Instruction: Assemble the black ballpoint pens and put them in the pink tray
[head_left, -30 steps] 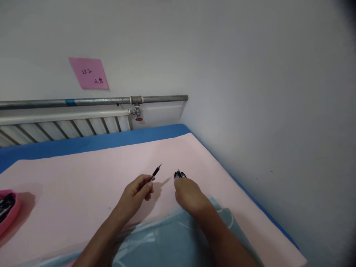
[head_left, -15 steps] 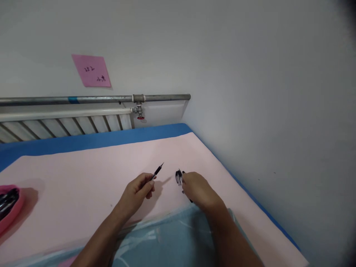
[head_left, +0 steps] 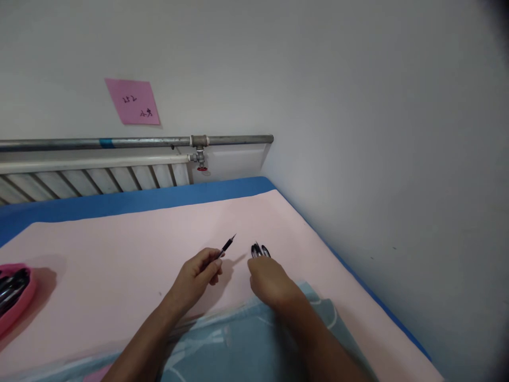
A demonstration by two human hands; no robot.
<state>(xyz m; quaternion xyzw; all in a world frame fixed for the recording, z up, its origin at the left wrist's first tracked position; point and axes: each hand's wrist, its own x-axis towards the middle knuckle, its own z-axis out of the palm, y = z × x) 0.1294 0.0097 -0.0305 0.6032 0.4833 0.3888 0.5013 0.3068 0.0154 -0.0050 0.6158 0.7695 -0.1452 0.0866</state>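
Observation:
In my left hand [head_left: 201,270] is a slim pen [head_left: 227,245] with a black grip, pinched between thumb and fingers, its bare tip pointing up and to the right. My right hand [head_left: 268,278] is lowered over several small black-and-clear pen-like pieces [head_left: 255,250] on the pink sheet. Their far ends show just beyond its knuckles. The fingers curl down and are mostly hidden behind the back of the hand, so what they grip cannot be made out.
A pink pouch [head_left: 29,297] with dark pens stands at the left edge on the pink sheet [head_left: 119,254]. Blue-green cloth [head_left: 246,339] lies in front. Behind run a metal pipe [head_left: 151,142] with a valve and a radiator [head_left: 99,180]; a wall [head_left: 377,159] rises at right.
My right hand has shifted left and toward me, now covering the near part of the dark pieces. More of their far ends shows. My left hand holds its pen almost still.

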